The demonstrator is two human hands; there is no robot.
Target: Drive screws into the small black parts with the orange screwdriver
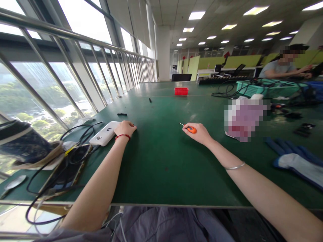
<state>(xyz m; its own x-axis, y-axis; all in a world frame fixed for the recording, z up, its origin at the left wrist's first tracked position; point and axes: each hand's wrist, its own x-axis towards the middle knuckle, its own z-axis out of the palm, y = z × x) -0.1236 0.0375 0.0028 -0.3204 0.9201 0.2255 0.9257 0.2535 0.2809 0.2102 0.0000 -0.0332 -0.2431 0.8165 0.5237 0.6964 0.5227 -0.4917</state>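
Observation:
My right hand [199,132] is closed around a small screwdriver with an orange handle [191,129]; its thin metal tip points left over the green table [161,161]. My left hand [125,128] rests on the table as a loose fist, touching the right end of a white power bank [104,133]. A red cord is tied around the left wrist and a silver bangle sits on the right forearm. What the left fingers hold, if anything, is hidden.
Black cables and a phone [65,171] lie at the table's left corner beside a bag. A small red tray [181,91] sits far back. Blue gloves [295,158] lie at right, cables and a teal basket [267,88] behind. Another person sits far right.

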